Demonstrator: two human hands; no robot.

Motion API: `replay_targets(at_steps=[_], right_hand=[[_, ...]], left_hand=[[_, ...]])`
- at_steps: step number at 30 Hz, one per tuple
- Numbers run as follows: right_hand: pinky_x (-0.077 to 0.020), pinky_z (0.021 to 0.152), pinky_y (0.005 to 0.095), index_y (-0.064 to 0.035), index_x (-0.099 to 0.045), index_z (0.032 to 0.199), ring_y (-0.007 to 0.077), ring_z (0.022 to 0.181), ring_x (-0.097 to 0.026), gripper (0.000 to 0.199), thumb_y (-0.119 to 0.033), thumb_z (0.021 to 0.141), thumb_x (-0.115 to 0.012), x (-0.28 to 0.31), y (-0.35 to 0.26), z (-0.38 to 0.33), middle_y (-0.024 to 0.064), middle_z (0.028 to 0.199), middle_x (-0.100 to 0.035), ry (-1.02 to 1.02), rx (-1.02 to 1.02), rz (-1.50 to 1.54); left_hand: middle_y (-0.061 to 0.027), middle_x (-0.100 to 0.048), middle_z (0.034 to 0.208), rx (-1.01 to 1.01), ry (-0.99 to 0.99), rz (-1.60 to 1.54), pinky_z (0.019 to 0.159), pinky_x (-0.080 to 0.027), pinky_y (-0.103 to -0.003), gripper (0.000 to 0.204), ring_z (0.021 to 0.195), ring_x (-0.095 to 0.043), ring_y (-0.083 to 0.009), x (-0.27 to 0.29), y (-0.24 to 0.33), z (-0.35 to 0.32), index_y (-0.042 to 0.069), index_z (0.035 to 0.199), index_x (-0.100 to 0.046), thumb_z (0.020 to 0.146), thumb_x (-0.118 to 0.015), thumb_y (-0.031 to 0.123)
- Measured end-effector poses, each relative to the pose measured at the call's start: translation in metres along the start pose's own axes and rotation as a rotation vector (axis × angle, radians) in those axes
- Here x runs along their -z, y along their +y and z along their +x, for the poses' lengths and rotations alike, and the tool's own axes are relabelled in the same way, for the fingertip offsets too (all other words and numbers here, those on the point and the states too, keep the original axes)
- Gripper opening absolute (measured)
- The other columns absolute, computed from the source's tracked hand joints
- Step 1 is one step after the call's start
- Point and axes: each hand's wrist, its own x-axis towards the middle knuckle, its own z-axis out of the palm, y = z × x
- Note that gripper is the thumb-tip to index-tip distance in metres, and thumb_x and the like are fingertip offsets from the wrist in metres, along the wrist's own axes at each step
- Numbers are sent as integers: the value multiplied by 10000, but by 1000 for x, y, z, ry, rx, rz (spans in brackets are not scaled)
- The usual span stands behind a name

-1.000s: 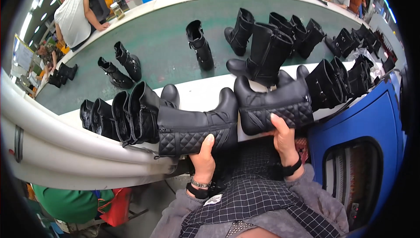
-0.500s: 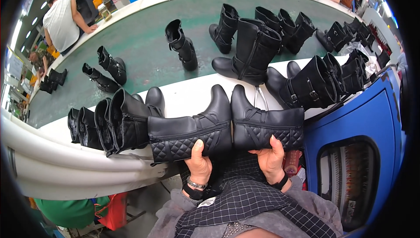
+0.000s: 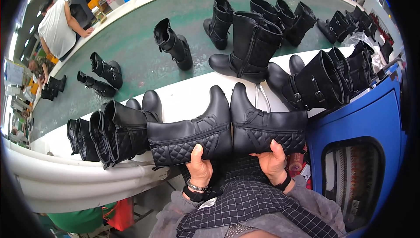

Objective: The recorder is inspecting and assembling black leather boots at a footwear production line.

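Two black boots lie on their sides sole to sole before me, toes pointing away, each with a zip, crossed straps and a quilted panel. My left hand [image 3: 200, 166] is closed round the left boot [image 3: 188, 128], thumb on its quilted panel, fingers hidden underneath. The right boot [image 3: 269, 120] is gripped the same way by my right hand [image 3: 273, 163], with its thumb on the quilting. The two soles meet or nearly meet in the middle. Past the toes, an upright black boot [image 3: 249, 45] with a side zip stands at the white table edge [image 3: 188, 93].
To the left leans a row of black boots [image 3: 124, 128]; more buckled boots [image 3: 313, 82] lie at the right. Several others stand on the green belt [image 3: 140, 41]. A blue machine [image 3: 363, 111] is close on my right, white pipes [image 3: 87, 181] on my left. A person [image 3: 59, 28] sits across the belt.
The boots on the green belt appear shifted slightly left in view as the view tilts a little. Both hands keep the same hold on the two boots.
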Motion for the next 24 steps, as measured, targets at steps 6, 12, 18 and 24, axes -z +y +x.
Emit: replay_targets(at_steps=[6,12,18,24], right_hand=[[-494,946,453,27,-519,1299,311,1135,-594,455,-250,945,-454,-10,-26,-5,148,1281,-591,-202,212,-303],[-312,1101,415,6,-313,1446,328,1350,-387,746,-238,844,-680,12,2,-10,214,1454,-378,-260,251,-675],[-617,672,343,-217,-140,1519,203,1027,-603,768,-492,930,-549,74,76,31,112,1329,-462,-248,115,-557],[-199,1094,342,-82,-188,1524,231,1384,-247,652,-344,1000,-473,87,83,24,145,1548,-220,-409,70,-381]], left_hand=[[-101,-575,1257,-238,-212,362,1019,-412,-369,443,1153,-547,-235,12,-1,-8,-6,1292,-520,886,-616,143],[-197,-543,1307,-695,-466,1154,1070,-360,-435,556,1210,-513,-365,39,2,-15,-61,1301,-500,876,-654,262],[-281,-493,1295,-769,-733,1365,1097,-306,-535,578,1197,-476,-492,42,9,1,-80,1234,-532,862,-655,345],[-308,-489,1231,-672,-738,1372,1081,-295,-599,561,1209,-433,-537,35,20,-6,-73,1240,-517,858,-659,313]])
